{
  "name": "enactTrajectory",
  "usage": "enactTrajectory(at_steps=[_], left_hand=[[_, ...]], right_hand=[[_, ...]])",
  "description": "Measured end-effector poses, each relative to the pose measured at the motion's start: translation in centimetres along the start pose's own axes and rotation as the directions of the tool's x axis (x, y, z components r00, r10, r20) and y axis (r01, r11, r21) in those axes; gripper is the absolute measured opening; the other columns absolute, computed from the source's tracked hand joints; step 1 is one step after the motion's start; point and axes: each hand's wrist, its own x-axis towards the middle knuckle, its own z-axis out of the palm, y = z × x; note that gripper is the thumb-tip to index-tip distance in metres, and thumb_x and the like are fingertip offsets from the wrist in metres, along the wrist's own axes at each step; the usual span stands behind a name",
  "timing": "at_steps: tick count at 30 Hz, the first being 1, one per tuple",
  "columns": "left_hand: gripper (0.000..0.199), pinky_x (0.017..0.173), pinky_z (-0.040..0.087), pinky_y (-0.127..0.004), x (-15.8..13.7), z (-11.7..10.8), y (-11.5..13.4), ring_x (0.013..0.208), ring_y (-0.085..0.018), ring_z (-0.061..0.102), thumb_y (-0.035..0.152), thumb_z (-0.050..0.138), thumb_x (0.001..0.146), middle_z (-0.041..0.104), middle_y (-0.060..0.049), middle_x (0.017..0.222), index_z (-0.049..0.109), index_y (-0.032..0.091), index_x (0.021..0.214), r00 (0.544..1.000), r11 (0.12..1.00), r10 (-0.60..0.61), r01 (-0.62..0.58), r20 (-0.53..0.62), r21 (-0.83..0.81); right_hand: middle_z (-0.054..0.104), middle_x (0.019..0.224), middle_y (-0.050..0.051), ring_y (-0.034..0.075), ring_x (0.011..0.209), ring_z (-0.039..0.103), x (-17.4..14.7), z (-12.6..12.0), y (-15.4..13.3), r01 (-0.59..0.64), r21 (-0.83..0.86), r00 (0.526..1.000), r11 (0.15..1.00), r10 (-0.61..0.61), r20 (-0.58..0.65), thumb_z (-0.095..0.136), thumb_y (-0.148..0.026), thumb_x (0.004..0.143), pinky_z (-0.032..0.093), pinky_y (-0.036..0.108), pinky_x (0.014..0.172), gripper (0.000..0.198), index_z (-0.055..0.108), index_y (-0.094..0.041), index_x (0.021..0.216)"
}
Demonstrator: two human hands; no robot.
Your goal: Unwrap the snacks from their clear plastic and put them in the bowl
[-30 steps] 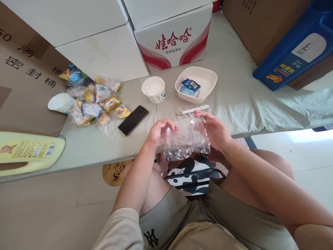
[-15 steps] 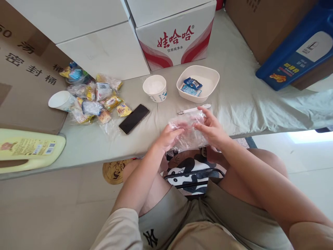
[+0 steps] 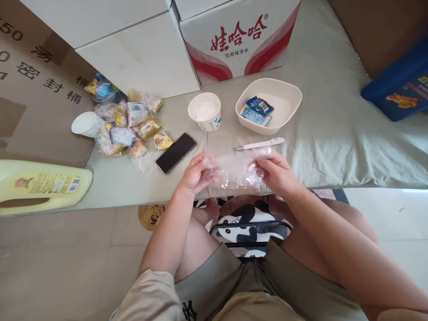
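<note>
A crumpled clear plastic bag (image 3: 234, 171) is stretched between my two hands at the near edge of the low table. My left hand (image 3: 195, 174) grips its left end and my right hand (image 3: 277, 174) grips its right end. Just beyond the bag lies a white pen-like tool (image 3: 261, 143). A black phone (image 3: 175, 152) lies face up to the left of my left hand.
On the grey-green cloth (image 3: 334, 133) stand a paper cup (image 3: 204, 111) and a white bowl (image 3: 294, 96) holding blue packets (image 3: 259, 111). Snack packets (image 3: 130, 125) and a tipped cup (image 3: 85, 125) sit left. A yellow jug (image 3: 40, 185), cartons (image 3: 240, 35) and a blue jug (image 3: 397, 89) surround them.
My hands lowered the plastic bag onto the table edge and pulled it flatter and wider. The view tilted and shifted a little to the left.
</note>
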Motion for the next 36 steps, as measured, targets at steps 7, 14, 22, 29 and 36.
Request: enactTrajectory(at_steps=[7, 14, 22, 29, 36], left_hand=[[0.026, 0.048, 0.041, -0.019, 1.6, -0.6, -0.6, 0.049, -0.007, 0.052, 0.033, 0.08, 0.062, 0.057, 0.004, 0.057, 0.061, 0.018, 0.072, 0.996, 0.971, 0.083, -0.076, -0.022, 0.228], [0.029, 0.069, 0.049, -0.022, 3.0, -1.2, -2.1, 0.073, -0.009, 0.062, 0.018, 0.075, 0.065, 0.063, 0.002, 0.085, 0.058, 0.021, 0.089, 0.837, 0.858, 0.457, -0.325, -0.301, 0.398], [0.028, 0.085, 0.054, -0.032, 2.2, 0.9, -3.1, 0.095, -0.018, 0.068, 0.037, 0.075, 0.078, 0.069, -0.006, 0.101, 0.062, 0.021, 0.097, 0.919, 0.834, 0.376, -0.28, -0.117, 0.476], [0.055, 0.098, 0.052, -0.038, 2.2, 4.0, -3.1, 0.116, -0.028, 0.066, 0.06, 0.075, 0.077, 0.073, -0.009, 0.118, 0.068, 0.022, 0.115, 0.967, 0.891, 0.196, -0.246, 0.165, 0.382], [0.05, 0.091, 0.054, -0.034, 2.9, 3.9, -3.3, 0.1, -0.023, 0.07, 0.061, 0.076, 0.073, 0.076, -0.006, 0.101, 0.074, 0.021, 0.102, 0.993, 0.971, 0.117, -0.11, -0.022, 0.213]], right_hand=[[0.053, 0.062, -0.002, 0.012, 0.056, 0.047, 1.4, 0.3, -0.7, -0.037, -0.299, 0.999, 0.953, 0.047, 0.025, 0.059, -0.046, 0.078, 0.037, 0.027, 0.055, 0.026, 0.06, -0.02, 0.077], [0.058, 0.071, -0.005, 0.013, 0.059, 0.05, 1.1, -0.2, 0.0, -0.127, -0.265, 0.977, 0.956, 0.075, -0.198, 0.069, -0.035, 0.066, 0.039, 0.028, 0.058, 0.047, 0.052, -0.022, 0.107], [0.046, 0.064, -0.006, 0.011, 0.059, 0.039, 0.7, 0.4, -0.3, -0.017, -0.358, 0.982, 0.934, -0.053, -0.184, 0.06, -0.039, 0.078, 0.031, 0.027, 0.058, 0.019, 0.05, -0.023, 0.079], [0.058, 0.082, -0.002, 0.014, 0.078, 0.055, 1.0, 1.6, 0.5, 0.114, -0.082, 0.99, 0.99, -0.106, 0.095, 0.056, -0.04, 0.085, 0.046, 0.03, 0.076, 0.018, 0.054, -0.022, 0.087], [0.065, 0.112, 0.007, 0.019, 0.091, 0.063, 1.4, 0.4, 0.5, 0.094, -0.335, 0.983, 0.938, -0.14, -0.116, 0.067, -0.039, 0.076, 0.05, 0.032, 0.074, 0.035, 0.056, -0.021, 0.105]])
